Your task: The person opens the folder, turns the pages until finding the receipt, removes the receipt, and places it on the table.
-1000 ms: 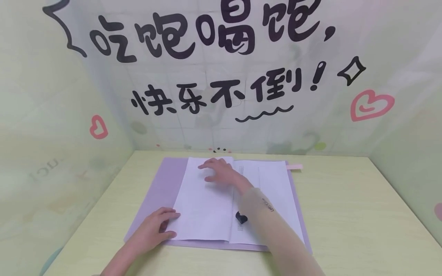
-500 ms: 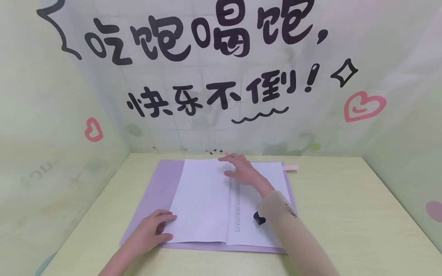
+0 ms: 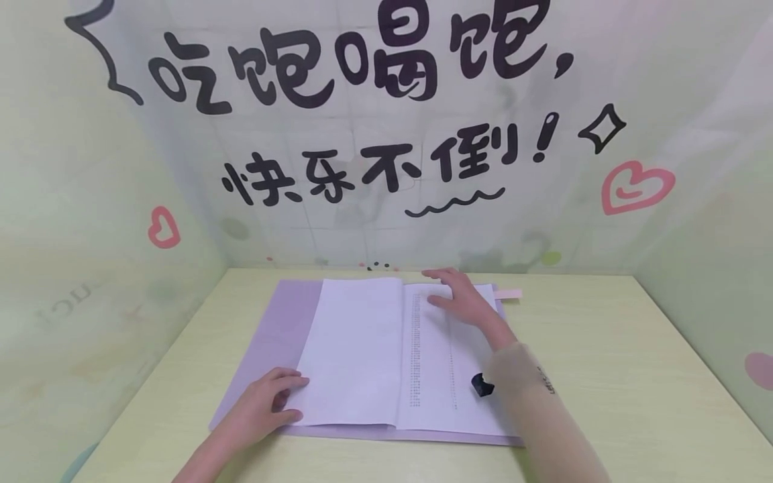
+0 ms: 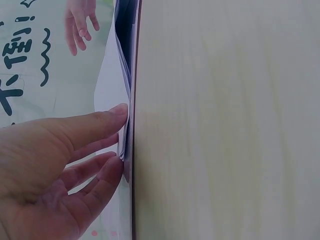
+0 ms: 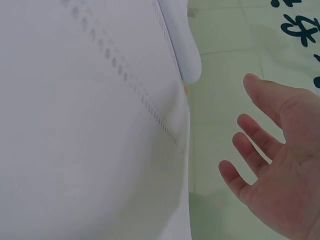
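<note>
An open book with a purple cover [image 3: 288, 318] lies on the table. Its left page [image 3: 356, 352] is blank; small print in two columns runs down the right page [image 3: 431, 376]. My left hand [image 3: 262, 406] rests at the lower left page edge, thumb and fingers lightly bent and spread. In the left wrist view, that hand's fingertips [image 4: 119, 110] touch the edges of the pages [image 4: 111, 82]. Over the upper part of the right page is my right hand [image 3: 464, 300], fingers spread and holding nothing. The right wrist view shows this hand [image 5: 285, 160] apart from the page [image 5: 90, 165].
A pink tab [image 3: 508, 294] sticks out from the book's upper right edge. The pale wooden table [image 3: 604, 376] extends around the book. Behind it stands a printed wall covering [image 3: 386, 228] with large black lettering, and similar panels close off both sides.
My right hand has swept rightward from over the left page to over the right page, uncovering the print. The left hand has stayed at the page edge. The view has shifted slightly.
</note>
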A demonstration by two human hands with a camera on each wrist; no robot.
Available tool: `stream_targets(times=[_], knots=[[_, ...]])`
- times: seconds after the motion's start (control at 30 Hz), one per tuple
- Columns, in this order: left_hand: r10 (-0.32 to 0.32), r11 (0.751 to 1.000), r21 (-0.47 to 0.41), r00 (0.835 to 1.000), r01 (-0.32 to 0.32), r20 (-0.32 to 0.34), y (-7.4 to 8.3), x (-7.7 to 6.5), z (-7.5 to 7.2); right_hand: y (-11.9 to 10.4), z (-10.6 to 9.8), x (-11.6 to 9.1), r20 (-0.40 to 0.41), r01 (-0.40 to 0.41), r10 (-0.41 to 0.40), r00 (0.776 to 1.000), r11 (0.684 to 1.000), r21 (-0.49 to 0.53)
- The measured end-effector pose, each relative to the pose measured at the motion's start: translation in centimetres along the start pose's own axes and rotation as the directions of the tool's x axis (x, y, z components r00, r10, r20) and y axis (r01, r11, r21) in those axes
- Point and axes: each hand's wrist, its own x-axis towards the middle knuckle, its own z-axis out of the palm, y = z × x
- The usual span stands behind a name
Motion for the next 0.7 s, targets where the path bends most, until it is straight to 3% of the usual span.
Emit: stream_targets(times=[0.33,0.7], knots=[[-0.01,1.0,0.0,1.0,0.01,0.018,-0.1,0.0,-0.1,3.5,-1.9,-1.7,-0.081,0.0,0.002,0.997,1.0,0.027],[-0.028,1.0,-0.003,1.0,0.028,0.012,-0.2,0.1,0.0,5.7,-3.7,-3.6,-0.081,-0.119,0.121,0.989,0.992,0.033]])
